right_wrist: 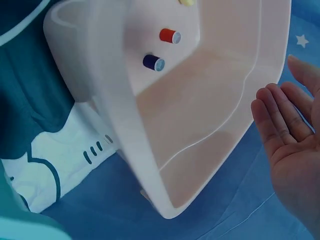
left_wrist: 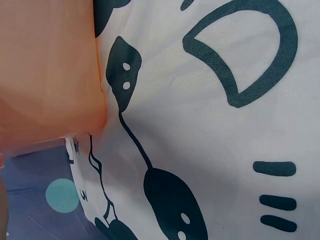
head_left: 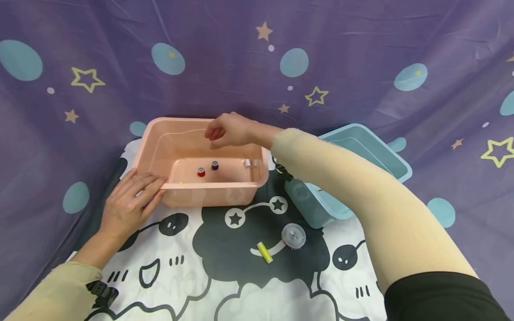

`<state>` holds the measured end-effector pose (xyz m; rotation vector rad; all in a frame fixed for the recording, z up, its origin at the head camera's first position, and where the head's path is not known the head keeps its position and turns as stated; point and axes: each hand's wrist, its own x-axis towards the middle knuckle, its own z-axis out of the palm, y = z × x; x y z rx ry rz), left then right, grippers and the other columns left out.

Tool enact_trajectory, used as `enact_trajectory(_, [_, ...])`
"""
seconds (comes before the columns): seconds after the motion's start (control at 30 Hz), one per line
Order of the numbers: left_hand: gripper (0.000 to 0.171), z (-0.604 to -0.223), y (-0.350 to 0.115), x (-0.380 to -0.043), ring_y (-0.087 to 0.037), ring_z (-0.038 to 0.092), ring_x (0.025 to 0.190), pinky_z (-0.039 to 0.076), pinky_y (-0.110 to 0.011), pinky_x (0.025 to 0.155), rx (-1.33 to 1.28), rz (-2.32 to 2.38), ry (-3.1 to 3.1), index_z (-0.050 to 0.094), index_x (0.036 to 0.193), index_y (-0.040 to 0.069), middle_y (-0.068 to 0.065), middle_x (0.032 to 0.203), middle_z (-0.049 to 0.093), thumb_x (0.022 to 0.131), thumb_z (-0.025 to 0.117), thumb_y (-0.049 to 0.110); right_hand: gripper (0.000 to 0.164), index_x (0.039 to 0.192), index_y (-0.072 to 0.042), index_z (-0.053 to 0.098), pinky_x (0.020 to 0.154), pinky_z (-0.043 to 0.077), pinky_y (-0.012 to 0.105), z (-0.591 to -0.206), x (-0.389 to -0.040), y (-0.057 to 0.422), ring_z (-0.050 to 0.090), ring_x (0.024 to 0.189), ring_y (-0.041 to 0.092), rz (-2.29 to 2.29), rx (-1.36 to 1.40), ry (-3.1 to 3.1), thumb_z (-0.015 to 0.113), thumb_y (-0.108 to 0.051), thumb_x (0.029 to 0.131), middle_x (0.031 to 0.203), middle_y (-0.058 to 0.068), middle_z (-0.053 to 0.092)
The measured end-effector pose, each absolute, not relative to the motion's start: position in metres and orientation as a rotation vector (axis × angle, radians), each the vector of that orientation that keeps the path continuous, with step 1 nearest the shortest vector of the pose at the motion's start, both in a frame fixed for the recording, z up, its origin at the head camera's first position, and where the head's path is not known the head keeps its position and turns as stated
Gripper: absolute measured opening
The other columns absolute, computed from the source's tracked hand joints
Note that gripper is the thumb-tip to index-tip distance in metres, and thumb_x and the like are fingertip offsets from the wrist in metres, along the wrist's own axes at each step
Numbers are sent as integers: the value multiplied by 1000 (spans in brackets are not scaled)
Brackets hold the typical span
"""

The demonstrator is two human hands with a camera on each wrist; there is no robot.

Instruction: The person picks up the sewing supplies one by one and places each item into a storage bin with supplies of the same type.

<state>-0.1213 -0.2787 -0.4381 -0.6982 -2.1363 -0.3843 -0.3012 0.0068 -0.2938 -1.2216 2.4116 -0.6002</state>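
Note:
My left hand (head_left: 130, 203) grips the near-left corner of a pink plastic bin (head_left: 213, 196), several fingertips over the rim and one finger lower against the outer wall. Above the bin's far right part, my right hand (head_left: 230, 130) hangs with loosely bent fingers; in the right wrist view its palm (right_wrist: 295, 165) holds nothing. On the bin floor lie small thread spools: a red one (head_left: 201, 172), a dark blue one (head_left: 215, 165) and a white one (head_left: 247, 163) close to the right wall. Part of a yellow one (right_wrist: 186, 2) shows at the top of the right wrist view.
A blue bin (head_left: 313, 209) stands at the right, partly hidden by my right forearm. On the patterned cloth (head_left: 237, 303) in front lie a yellow thread spool (head_left: 264, 253) and a clear round toothed disc (head_left: 293, 236). A purple curtain (head_left: 225, 80) hangs close behind both bins.

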Motion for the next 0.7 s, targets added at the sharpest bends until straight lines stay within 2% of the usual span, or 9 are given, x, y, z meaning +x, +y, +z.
enact_trajectory(0.27, [39,-437,-279,-120,-46,71,106,45,-64,116,-694,-395,-2154,78,124,4,-19,111,77,111,57,34,40,138,-8,70,104,55,24,-293,-283,29,70,117,14,-666,-1216,2382,76,-25,102,129,5,75])
enact_trajectory(0.7, [39,-438,-278,-122,-46,72,105,46,-64,114,-696,-405,-2121,78,123,4,-19,110,78,111,58,34,43,135,-7,73,104,58,30,-286,-252,75,71,116,16,-881,-1158,2346,84,-21,96,131,5,74])
